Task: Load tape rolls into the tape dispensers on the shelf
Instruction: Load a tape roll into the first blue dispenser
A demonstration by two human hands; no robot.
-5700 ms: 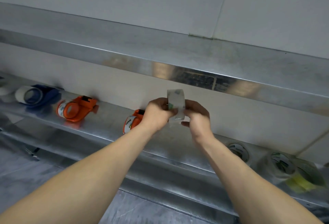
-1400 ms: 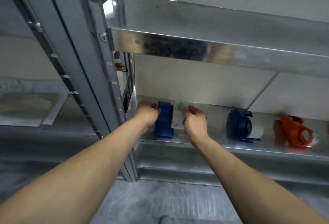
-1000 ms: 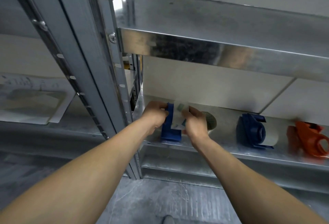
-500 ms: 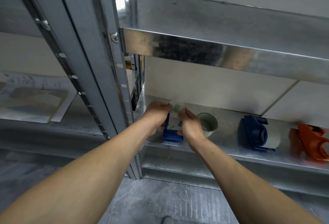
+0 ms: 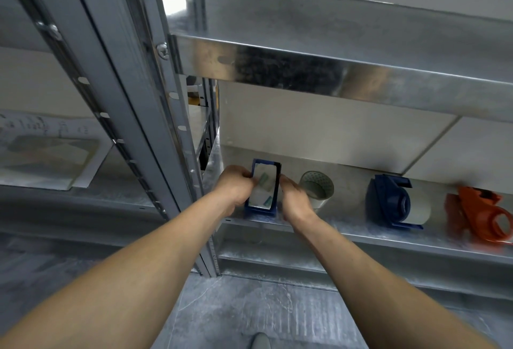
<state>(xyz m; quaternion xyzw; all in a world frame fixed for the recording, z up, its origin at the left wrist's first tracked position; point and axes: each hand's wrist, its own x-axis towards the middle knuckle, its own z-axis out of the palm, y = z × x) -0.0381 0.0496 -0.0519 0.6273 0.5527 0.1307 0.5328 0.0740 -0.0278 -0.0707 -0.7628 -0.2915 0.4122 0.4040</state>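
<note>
A blue tape dispenser (image 5: 273, 211) stands at the left end of the metal shelf (image 5: 347, 233). A clear tape roll (image 5: 263, 187) with green marks sits inside its frame. My left hand (image 5: 236, 189) grips the dispenser's left side, fingers touching the roll. My right hand (image 5: 295, 200) presses against the dispenser's right side. A loose clear tape roll (image 5: 316, 189) lies just right of my right hand. Further right stand a second blue dispenser (image 5: 388, 204) holding a white roll and an orange dispenser (image 5: 483, 215).
A perforated steel upright (image 5: 166, 115) rises just left of my hands. An upper shelf (image 5: 333, 73) overhangs the work area. Papers (image 5: 47, 154) lie on the neighbouring shelf to the left. Grey floor (image 5: 249, 307) lies below.
The clear roll has gone from being held at the dispenser's top to sitting down inside the blue frame. Both hands have closed in on its sides. The view shifted slightly left.
</note>
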